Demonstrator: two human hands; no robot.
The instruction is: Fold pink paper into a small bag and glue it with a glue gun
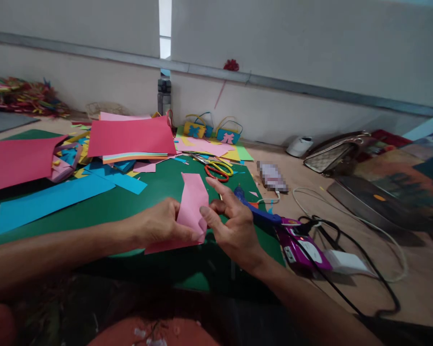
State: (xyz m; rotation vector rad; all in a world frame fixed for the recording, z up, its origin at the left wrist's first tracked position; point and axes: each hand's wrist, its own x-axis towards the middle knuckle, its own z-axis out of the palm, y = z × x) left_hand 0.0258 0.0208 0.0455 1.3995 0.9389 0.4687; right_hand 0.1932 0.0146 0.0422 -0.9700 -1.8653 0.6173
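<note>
A folded piece of pink craft paper (194, 199) is held up over the green cutting mat, with a flap bent out along its bottom. My left hand (160, 223) is closed on its left side, the thumb lying along the lower fold. At the paper's right edge is my right hand (234, 226), its thumb tip against the paper and its index finger stretched out and apart. Just beyond the right hand lie scissors with red and yellow handles (218, 170). A blue glue gun (260, 214) rests beside that hand.
Red paper sheets (130, 137) are stacked at the back left, with blue strips (54, 202) before them. Small paper bags (229, 136) stand by the wall. On the right are a purple power strip (303, 247), cables, a phone (272, 176) and a dark laptop-like slab (375, 202).
</note>
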